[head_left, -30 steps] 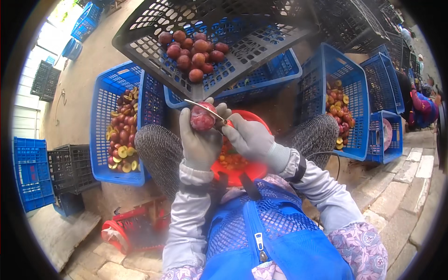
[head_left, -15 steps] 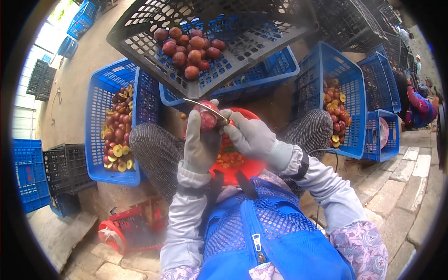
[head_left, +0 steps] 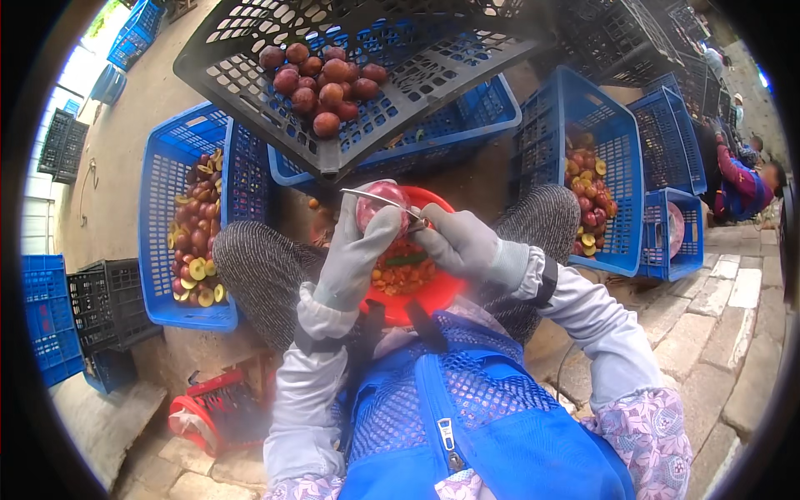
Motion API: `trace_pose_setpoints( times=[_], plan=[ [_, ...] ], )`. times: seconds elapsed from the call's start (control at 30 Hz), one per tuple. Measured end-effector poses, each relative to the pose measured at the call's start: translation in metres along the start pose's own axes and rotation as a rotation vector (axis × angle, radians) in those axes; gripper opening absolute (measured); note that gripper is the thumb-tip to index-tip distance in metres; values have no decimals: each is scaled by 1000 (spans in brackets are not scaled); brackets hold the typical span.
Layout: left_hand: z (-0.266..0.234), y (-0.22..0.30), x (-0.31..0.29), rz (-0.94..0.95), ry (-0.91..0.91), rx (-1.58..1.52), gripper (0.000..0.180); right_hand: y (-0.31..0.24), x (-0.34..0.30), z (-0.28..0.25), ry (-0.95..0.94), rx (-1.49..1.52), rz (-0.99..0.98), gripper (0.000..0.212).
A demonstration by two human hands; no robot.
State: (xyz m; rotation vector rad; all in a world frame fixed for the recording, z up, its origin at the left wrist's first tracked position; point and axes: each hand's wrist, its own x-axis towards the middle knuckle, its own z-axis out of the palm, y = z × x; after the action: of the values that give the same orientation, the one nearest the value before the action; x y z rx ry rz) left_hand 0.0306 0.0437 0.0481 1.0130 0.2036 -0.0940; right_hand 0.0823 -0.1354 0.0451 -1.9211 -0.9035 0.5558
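My left hand, in a grey glove, is closed round a reddish plum above my lap. In my right hand, gloved too, a knife is gripped near its handle. Its thin curved blade lies across the plum, the tip pointing left. How deep it cuts, I cannot tell. Directly below both hands is a red basin between my knees, holding orange fruit pieces and something green. Beyond them a tilted black crate carries a cluster of whole plums in its near corner.
Blue crates of cut plums stand beside my left knee and right knee. Under the black crate sits another blue crate. A red basket lies on the paving at my left. Another person sits at far right.
The view has shifted slightly, so the crates appear further left. My left fingers have folded over the near side of the plum, and the knife's handle end is now lower beside it.
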Motion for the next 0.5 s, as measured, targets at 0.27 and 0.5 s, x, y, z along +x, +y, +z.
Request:
trace_pose_setpoints(
  times=[0.27,0.5],
  plan=[
    [15,-2,2,-37,-48,-200,44,-7,-1,-2,90,5,4,25],
    [16,-7,-2,-35,-101,-165,46,-7,-8,-2,105,-27,19,23]
  ],
)
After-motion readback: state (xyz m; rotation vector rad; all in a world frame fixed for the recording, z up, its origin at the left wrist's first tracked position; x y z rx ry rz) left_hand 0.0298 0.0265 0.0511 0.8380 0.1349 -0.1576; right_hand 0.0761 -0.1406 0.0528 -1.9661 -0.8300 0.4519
